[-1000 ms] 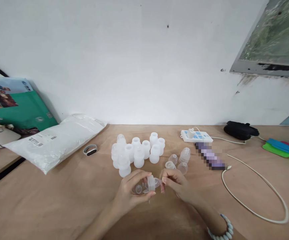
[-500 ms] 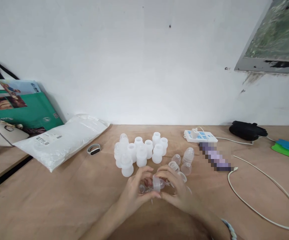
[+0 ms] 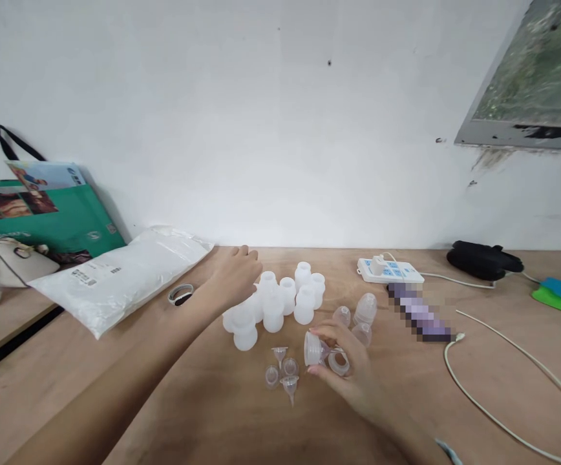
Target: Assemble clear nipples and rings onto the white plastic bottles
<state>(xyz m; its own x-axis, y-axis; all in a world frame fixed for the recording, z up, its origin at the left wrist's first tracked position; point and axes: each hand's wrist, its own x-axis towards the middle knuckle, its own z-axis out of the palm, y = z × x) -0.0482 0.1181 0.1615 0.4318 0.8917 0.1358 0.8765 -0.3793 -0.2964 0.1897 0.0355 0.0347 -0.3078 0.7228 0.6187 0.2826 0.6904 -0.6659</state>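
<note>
My right hand [image 3: 346,365] pinches a clear ribbed screw collar [image 3: 313,349] with a clear nipple pointing back toward the palm. My left hand [image 3: 236,274] reaches over the back left of a group of translucent white bottles [image 3: 273,313]. Its fingers bend downward, and the tips are hidden, as is whatever lies beneath them. Between my arms lie several small clear nipples [image 3: 290,385], some upside down, some on their flanges. Beside my right hand are a loose collar [image 3: 339,361] and clear domed caps [image 3: 366,310].
A white plastic parcel [image 3: 130,271] and a wristband [image 3: 180,294] lie left. A power strip [image 3: 391,269], a pixelated purple object [image 3: 421,313], a looped white cable [image 3: 484,403] and a black case [image 3: 484,258] are on the right. The wall [image 3: 280,129] bounds the table behind.
My left hand has let go of the collar and moved up and left over the bottles. My right hand keeps the collar with the nipple, slightly further right. The small nipples are uncovered.
</note>
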